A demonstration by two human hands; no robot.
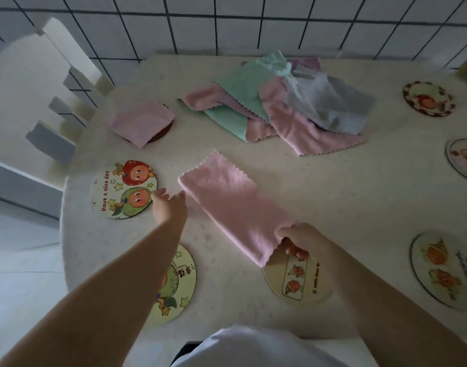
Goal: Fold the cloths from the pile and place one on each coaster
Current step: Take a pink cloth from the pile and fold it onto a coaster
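Observation:
A pink cloth (232,205), folded once into a long strip, lies slanted across the middle of the round table (333,197). My right hand (298,241) pinches its near end above a coaster (296,282). My left hand (170,205) hovers with fingers apart just left of the strip's far end, holding nothing. The pile of pink, green, grey and purple cloths (280,102) sits at the back. A folded pink cloth (141,121) rests on a dark coaster (163,132) at the back left.
Bare cartoon coasters ring the table: one at the left (124,189), one partly under my left forearm (179,284), and three on the right (428,99), (465,160), (446,271). A white chair (42,88) stands beyond the left edge.

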